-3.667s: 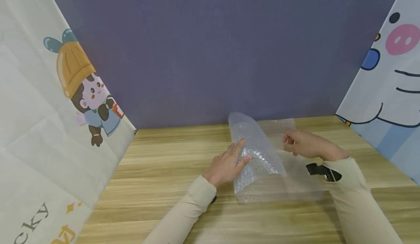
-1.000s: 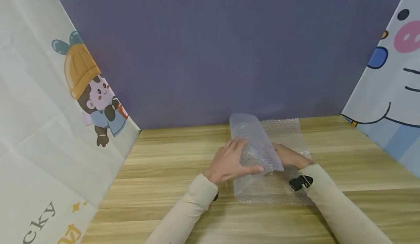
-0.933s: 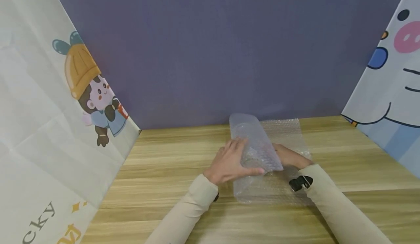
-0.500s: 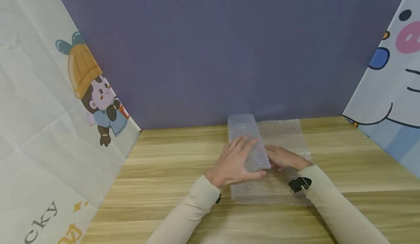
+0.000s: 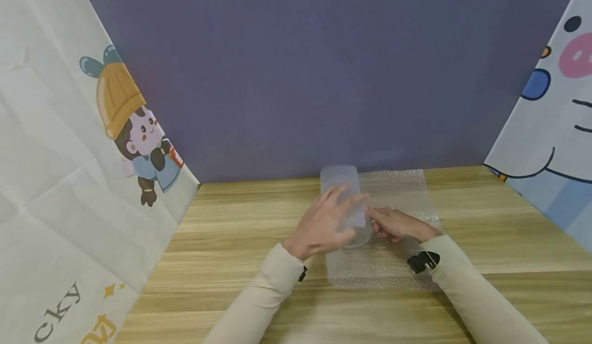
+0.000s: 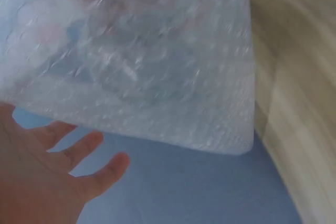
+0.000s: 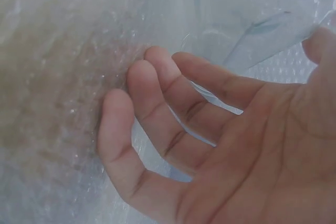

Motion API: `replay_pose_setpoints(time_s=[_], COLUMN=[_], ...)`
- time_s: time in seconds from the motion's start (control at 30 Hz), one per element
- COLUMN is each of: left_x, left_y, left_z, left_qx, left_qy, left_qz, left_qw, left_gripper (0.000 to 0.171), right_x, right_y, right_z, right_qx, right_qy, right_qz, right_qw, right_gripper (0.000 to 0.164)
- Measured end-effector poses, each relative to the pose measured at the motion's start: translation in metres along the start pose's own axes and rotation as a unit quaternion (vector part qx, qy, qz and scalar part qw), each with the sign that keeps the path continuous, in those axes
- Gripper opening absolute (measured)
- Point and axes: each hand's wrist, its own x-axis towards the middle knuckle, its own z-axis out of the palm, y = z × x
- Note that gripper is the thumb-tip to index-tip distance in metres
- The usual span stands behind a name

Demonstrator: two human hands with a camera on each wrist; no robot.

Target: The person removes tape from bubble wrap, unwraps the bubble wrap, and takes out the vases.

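A sheet of bubble wrap (image 5: 393, 195) lies on the wooden table, its left part folded over toward the right as a flap (image 5: 339, 177). Partly under this flap is a clear, round glass-like vessel (image 5: 363, 237), whose smooth wall (image 7: 257, 19) shows in the right wrist view. My left hand (image 5: 321, 223), blurred, is spread over the flap, fingers apart (image 6: 86, 153) by its edge in the left wrist view. From the right, my right hand (image 5: 398, 223) reaches to the flap's edge and the vessel, its fingers (image 7: 144, 87) loosely bent. The vessel's far part is hidden.
A dark blue-purple panel (image 5: 296, 76) stands along the table's back edge. White printed sheets flank the table, with a cartoon child (image 5: 143, 128) on the left and a pig face (image 5: 578, 56) on the right. Wood-grain tabletop (image 5: 240, 215) surrounds the wrap.
The flap has narrowed and drawn back leftward, uncovering the vessel's near end. My right hand came from the right to the flap's edge; my left hand has lifted slightly, fingers spreading.
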Motion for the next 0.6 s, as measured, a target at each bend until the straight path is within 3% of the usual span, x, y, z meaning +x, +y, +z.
replay_pose_setpoints(time_s=[0.2,0.33,0.6], left_x=[0.000,-0.001,-0.002], left_y=[-0.005,-0.009,-0.017], left_z=[-0.011,-0.016,-0.020], left_qx=[-0.027,-0.041,-0.049], left_qy=[-0.005,-0.013,-0.035], left_qz=[0.008,0.014,-0.017], left_qw=[0.9996,0.9990,0.9981], left_gripper=[0.075,0.065,0.041], right_x=[0.000,0.000,0.003], right_y=[0.001,0.001,0.003], right_z=[-0.001,0.001,0.002], right_qx=[-0.011,-0.013,-0.009], right_qy=[-0.002,0.003,0.008], right_qz=[0.010,0.011,0.019], right_qw=[1.000,1.000,1.000], right_gripper=[0.063,0.064,0.065])
